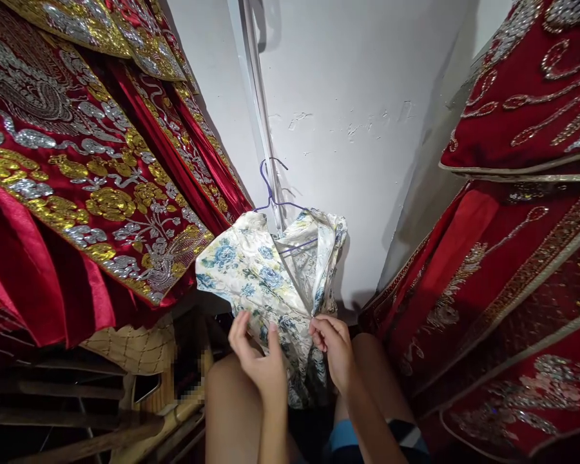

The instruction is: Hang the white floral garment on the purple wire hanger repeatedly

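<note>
A white garment with blue flowers [256, 274] hangs on a purple hanger [271, 201] in front of me, its neckline forming a V. My right hand [332, 345] pinches the garment's front edge at the bottom of that V. To its left, my left hand [261, 357] is held over the lower front of the garment, fingers spread and thumb up, with nothing in it. The lower part of the garment falls between my knees.
Red embroidered garments hang at the left [111, 200] and right [507, 258]. A metal pole [257, 96] stands against the pale wall [343, 84]. A wooden chair frame [140, 422] with a phone [146, 386] on it is at lower left.
</note>
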### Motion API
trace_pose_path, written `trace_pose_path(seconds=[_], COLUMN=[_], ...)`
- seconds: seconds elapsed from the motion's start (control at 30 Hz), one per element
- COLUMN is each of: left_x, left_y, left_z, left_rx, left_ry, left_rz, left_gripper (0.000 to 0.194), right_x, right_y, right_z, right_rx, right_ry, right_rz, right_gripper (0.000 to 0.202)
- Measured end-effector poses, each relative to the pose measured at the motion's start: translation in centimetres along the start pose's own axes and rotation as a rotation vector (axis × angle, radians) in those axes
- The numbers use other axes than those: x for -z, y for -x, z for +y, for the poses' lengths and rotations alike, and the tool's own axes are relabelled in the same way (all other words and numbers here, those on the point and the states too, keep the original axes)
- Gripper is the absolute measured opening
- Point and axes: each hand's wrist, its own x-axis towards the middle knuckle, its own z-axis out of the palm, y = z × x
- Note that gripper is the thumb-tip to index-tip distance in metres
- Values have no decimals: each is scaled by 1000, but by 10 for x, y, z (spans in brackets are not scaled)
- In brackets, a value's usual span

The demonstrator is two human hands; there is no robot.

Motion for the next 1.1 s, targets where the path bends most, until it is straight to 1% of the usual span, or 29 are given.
trace_pose_path(seconds=[0.03,0.07,0.1,0.13,0.17,0.2,0.27,0.33,0.43,0.5,0.53,0.6,0.67,0.73,0.8,0.87,0.93,0.97,1.0,1.03,1.07,1.1], left_x=[-4,-8,-12,-14,-16,-17,-17,-16,-18,-20,-20,-21,-20,-19,-17,-16,-17,-18,-20,-24,-28,-34], left_y=[7,13,18,21,22,23,21,19,22,28,31,36,37,32,19,-3,-33,-50,-68,-86,-103,-118], left_z=[2,2,0,-2,-5,-8,-12,-13,-14,-19,-23,-32,-42,-49,-53,-48,-31,-19,-4,13,30,47], left_rx=[-40,-33,11,75,141,195,240,234,207,194,189,180,154,95,34,3,-25,-65,-123,-195,-266,-334], left_ry=[-17,-10,10,29,45,51,56,72,94,70,47,-3,-47,-85,-115,-127,-118,-112,-94,-78,-61,-57], left_rz=[-112,-232,-341,-421,-463,-479,-509,-531,-500,-475,-471,-477,-492,-543,-639,-753,-815,-813,-751,-647,-548,-499], left_gripper=[40,34,28,24,23,23,23,20,20,23,24,24,23,21,23,24,19,17,16,20,29,37], right_x=[-3,-6,-7,-8,-8,-8,-8,-11,-21,-32,-39,-53,-67,-76,-80,-79,-77,-75,-75,-75,-75,-76], right_y=[1,2,3,3,3,2,-1,-5,-18,-34,-43,-65,-85,-100,-107,-107,-103,-100,-97,-94,-92,-90], right_z=[-2,-4,-6,-8,-10,-12,-15,-19,-32,-50,-62,-88,-115,-136,-148,-149,-145,-142,-139,-137,-136,-135], right_rx=[-13,-19,-21,-19,-16,-16,-24,-28,7,56,78,109,127,168,219,260,292,304,315,322,329,335], right_ry=[26,57,89,118,142,162,191,205,147,70,36,-15,-38,-41,-33,-18,18,38,59,77,88,96], right_rz=[-30,-61,-92,-121,-146,-167,-207,-219,-176,-109,-76,-49,-101,-146,-164,-181,-213,-228,-239,-247,-249,-252], right_gripper=[32,32,32,32,32,32,30,29,29,28,27,27,24,22,21,21,22,22,23,23,24,24])
